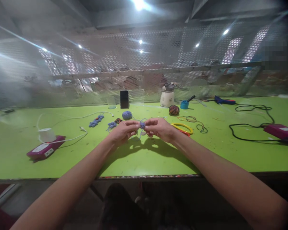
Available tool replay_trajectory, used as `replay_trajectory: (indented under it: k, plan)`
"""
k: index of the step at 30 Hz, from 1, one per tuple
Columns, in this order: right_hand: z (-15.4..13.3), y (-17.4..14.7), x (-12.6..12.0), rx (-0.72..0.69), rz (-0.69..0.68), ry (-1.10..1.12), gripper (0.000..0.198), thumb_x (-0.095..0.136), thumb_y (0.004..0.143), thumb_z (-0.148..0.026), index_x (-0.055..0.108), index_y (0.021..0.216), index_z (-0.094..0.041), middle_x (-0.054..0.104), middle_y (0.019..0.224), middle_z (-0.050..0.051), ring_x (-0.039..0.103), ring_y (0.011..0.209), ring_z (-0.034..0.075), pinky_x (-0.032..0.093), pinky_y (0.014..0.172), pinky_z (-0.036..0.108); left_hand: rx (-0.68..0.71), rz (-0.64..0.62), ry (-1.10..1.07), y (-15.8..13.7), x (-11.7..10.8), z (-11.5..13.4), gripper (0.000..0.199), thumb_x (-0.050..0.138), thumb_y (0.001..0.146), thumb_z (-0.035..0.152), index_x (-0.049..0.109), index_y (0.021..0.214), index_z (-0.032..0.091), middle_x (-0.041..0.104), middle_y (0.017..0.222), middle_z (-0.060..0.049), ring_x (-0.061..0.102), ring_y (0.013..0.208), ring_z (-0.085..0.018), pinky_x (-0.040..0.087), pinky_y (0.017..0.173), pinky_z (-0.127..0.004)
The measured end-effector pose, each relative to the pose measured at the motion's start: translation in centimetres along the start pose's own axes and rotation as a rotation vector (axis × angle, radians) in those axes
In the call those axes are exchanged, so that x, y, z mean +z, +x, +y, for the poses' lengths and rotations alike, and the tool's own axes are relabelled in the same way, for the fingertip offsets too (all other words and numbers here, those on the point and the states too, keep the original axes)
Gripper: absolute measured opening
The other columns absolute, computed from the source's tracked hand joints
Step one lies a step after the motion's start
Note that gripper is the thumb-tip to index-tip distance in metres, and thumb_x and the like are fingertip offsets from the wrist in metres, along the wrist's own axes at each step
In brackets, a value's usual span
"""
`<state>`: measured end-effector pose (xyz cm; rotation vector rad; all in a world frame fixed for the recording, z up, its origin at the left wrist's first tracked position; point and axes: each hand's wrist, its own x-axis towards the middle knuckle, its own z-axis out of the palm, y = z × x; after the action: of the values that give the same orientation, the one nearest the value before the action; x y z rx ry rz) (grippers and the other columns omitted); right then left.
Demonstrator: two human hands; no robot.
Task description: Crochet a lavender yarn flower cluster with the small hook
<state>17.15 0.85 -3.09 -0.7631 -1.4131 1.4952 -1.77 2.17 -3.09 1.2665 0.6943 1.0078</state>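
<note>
A small knot of blue-violet yarn (142, 125) is pinched between my two hands above the middle of the green table. My left hand (125, 130) grips its left side with thumb and forefinger, and my right hand (160, 128) grips its right side the same way. Loose yarn ends stick out above and below the piece. Behind my left hand sits a ball of blue yarn (127, 115), its strand running toward the piece. Small blue yarn flowers (96, 121) lie further left, and another yarn flower (112, 125) is close to my left hand.
Right of my hands lie yellow-handled scissors (184, 127), a dark multicoloured yarn ball (174, 110) and loose cord. Behind stand a phone (124, 99), a white jar (167, 95) and a blue pot (184, 104). Purple power strips (46, 148) with cables flank both sides; a glue gun (224, 100) lies back right.
</note>
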Motion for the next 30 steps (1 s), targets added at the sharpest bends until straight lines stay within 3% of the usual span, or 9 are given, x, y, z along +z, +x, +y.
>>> replay_trajectory:
  k: [14, 22, 30]
  plan:
    - [0.44, 0.09, 0.59, -0.164, 0.061, -0.064, 0.018, 0.079, 0.062, -0.027, 0.067, 0.067, -0.014, 0.056, 0.050, -0.004, 0.045, 0.043, 0.007, 0.033, 0.043, 0.023, 0.061, -0.034, -0.036, -0.02, 0.23, 0.06, 0.017, 0.082, 0.060, 0.015, 0.071, 0.072, 0.013, 0.061, 0.069, 0.000, 0.044, 0.057, -0.006, 0.031, 0.049, -0.020]
    - [0.04, -0.05, 0.48, -0.165, 0.032, -0.126, 0.012, 0.076, 0.063, -0.022, 0.067, 0.066, -0.013, 0.056, 0.048, -0.003, 0.046, 0.043, 0.008, 0.033, 0.043, 0.023, -0.067, -0.150, -0.136, -0.50, 0.16, 0.25, 0.015, 0.075, 0.062, 0.017, 0.068, 0.073, 0.010, 0.056, 0.066, -0.001, 0.046, 0.058, -0.007, 0.035, 0.051, -0.020]
    - [0.47, 0.33, -0.03, -0.130, 0.035, -0.149, 0.013, 0.077, 0.061, -0.021, 0.067, 0.065, -0.013, 0.057, 0.046, -0.002, 0.044, 0.040, 0.007, 0.031, 0.040, 0.021, -0.163, -0.196, -0.153, -0.15, 0.06, -0.05, 0.016, 0.069, 0.077, 0.019, 0.059, 0.067, 0.011, 0.044, 0.056, 0.003, 0.035, 0.047, -0.005, 0.029, 0.044, -0.018]
